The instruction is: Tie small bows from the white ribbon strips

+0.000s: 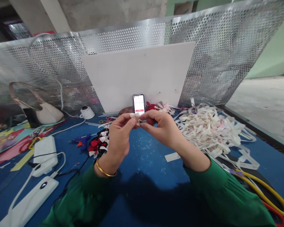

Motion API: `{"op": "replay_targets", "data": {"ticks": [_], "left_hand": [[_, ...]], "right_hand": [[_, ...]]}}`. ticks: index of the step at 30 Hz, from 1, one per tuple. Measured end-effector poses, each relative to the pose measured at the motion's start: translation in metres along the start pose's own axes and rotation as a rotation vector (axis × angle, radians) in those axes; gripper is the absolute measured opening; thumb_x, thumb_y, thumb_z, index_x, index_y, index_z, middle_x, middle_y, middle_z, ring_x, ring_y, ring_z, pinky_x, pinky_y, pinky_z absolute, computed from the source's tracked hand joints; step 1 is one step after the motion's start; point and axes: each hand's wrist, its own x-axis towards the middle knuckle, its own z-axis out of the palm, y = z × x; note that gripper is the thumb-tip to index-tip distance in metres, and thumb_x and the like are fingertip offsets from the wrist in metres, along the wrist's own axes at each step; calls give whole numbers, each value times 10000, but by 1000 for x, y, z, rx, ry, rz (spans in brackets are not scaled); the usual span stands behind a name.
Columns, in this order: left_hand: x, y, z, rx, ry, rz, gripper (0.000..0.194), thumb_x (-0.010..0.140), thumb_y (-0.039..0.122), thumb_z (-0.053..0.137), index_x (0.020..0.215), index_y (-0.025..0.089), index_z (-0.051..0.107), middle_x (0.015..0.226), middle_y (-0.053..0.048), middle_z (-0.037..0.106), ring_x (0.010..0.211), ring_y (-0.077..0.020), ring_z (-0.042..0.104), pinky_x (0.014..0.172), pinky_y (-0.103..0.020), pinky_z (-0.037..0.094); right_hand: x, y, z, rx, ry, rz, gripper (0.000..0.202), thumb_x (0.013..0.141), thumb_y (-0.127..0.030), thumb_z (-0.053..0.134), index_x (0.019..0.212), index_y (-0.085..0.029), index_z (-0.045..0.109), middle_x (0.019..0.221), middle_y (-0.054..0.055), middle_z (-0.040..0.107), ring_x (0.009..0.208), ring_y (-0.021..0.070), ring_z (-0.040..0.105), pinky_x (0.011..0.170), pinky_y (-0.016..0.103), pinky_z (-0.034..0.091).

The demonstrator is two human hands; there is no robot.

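Smooth cream handbag [50, 114] with a curved strap: far left. Blue plastic glue gun [84, 141]: on the table beside a knotted cluster of black, red and white fabric [99, 142]. Left hand [119, 135]: thumb and index finger pinched on a small pale scrap [137, 118], located between both hands, above the table. Right hand [162, 127]: thumb and forefinger pinched at the scrap's other side. Tangled, flat white ribbon [210, 127]: heaped at right. Scissors [266, 187] with looped yellow handles: far right.

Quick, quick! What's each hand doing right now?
Left hand: closed, pinching a small pale piece.
Right hand: curled in close to that piece; too small to tell whether it grips it too.
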Motion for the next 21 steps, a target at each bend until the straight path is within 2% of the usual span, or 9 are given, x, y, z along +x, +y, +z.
{"op": "replay_targets", "data": {"ticks": [3,8,14,18,21], "left_hand": [[2,1,0,1,22,-1,35,720,203,768,750,198,750,673,27,661,594,-64,552,621,-195,460],[0,4,2,86,-16,20,26,744,203,746,731,192,726,641,27,642,591,-78,547,629,-216,468],[-1,9,0,141,-11,72,19,762,196,745,764,198,726,672,34,660,606,-76,567,634,-207,475],[-1,10,-2,193,-46,53,20,784,198,734,768,197,723,683,31,661,632,-83,582,641,-206,479],[-2,10,-3,264,-79,47,31,790,203,731,765,190,717,684,24,663,640,-93,583,642,-216,478]], "right_hand": [[-2,-1,0,-161,106,-147,105,841,-166,699,743,-180,664,709,-24,505,635,100,457,574,269,357],[-5,-5,1,-188,253,-278,134,877,-133,672,771,-191,616,809,8,559,736,130,530,621,272,422],[-6,-10,-5,-232,157,-311,145,947,-125,573,828,-200,607,861,17,574,773,133,562,669,285,455],[-7,-10,-3,-204,220,-316,130,923,-123,620,823,-206,613,840,5,585,782,136,573,693,291,472],[-7,-9,-1,-235,245,-395,105,918,-139,636,844,-212,623,847,8,585,794,142,586,695,298,484]]}}
